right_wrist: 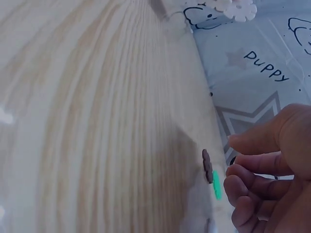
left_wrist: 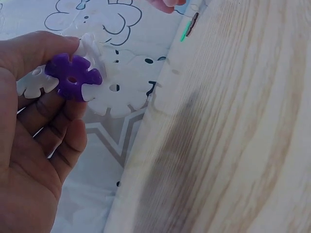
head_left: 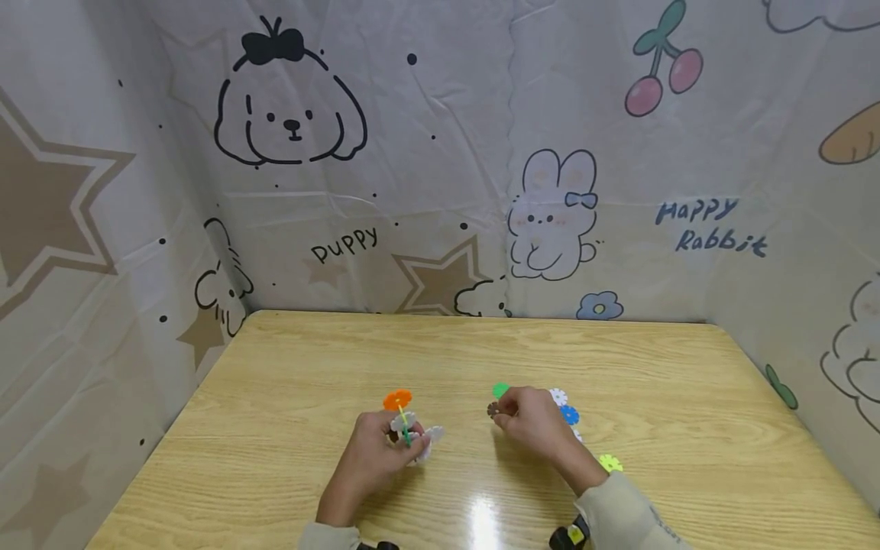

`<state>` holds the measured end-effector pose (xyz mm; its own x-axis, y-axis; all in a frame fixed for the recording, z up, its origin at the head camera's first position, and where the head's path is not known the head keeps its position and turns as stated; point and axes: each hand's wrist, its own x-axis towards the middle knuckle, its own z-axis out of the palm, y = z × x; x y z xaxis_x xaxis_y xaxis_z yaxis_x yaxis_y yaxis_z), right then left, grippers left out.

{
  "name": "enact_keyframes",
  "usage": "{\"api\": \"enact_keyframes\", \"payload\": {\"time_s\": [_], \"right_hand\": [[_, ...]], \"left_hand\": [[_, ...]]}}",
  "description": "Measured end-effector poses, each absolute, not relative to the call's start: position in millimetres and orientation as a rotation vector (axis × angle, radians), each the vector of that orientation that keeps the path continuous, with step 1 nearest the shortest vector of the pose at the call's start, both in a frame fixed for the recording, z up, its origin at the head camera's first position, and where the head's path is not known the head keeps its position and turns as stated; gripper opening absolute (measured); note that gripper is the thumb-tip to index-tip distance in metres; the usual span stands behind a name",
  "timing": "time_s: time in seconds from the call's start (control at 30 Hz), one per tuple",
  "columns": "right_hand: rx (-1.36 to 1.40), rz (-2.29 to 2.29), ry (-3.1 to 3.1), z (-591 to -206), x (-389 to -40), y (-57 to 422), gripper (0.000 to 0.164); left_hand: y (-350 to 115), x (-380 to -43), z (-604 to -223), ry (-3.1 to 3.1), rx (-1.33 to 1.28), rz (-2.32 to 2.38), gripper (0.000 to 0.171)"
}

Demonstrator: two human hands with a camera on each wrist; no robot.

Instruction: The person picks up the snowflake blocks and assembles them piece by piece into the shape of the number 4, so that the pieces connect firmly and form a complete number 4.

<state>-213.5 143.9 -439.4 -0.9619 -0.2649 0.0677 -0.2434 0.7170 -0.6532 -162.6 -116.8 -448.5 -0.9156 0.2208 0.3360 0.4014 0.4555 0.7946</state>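
My left hand point(head_left: 374, 454) grips a cluster of joined notched plastic snowflake discs. An orange disc point(head_left: 397, 399) stands at its top, with a thin yellow and green piece seen edge-on below. A purple disc point(left_wrist: 63, 70) and several white discs point(left_wrist: 129, 99) show in the left wrist view, between thumb and fingers. My right hand point(head_left: 539, 424) hovers over the table, fingers loosely bent, nothing visible between them. Just past its fingertips, a brown disc point(right_wrist: 207, 166) and a green disc point(right_wrist: 216, 185) lie on the table.
Beyond and beside the right hand lie a white disc point(head_left: 559, 396), a blue disc point(head_left: 569, 415) and another white one, partly hidden. A yellow-green disc point(head_left: 609, 463) lies by the right forearm. A patterned cloth point(head_left: 412, 153) rises behind the wooden table point(head_left: 344, 344).
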Motion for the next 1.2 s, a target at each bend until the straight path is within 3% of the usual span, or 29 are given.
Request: {"api": "enact_keyframes", "payload": {"time_s": [0.47,0.7,1.03,1.2], "right_hand": [[-0.323,-1.027,2.933,-450.9,-224.9,142.7,0.011],[-0.294,-0.925,2.965,-452.9,-229.6,139.3,0.023],[-0.239,-0.845,2.989,-455.7,-234.0,136.4,0.020],[-0.201,-0.849,2.952,-455.6,-234.6,135.0,0.040]], "left_hand": [[-118.3,-162.7,-450.3,-2.533,-0.544,-1.486,0.013],[-118.5,-164.3,-452.2,-2.509,-0.588,-1.485,0.015],[-119.8,-164.8,-453.6,-2.479,-0.604,-1.474,0.015],[-119.5,-163.7,-453.2,-2.492,-0.585,-1.467,0.013]]}}
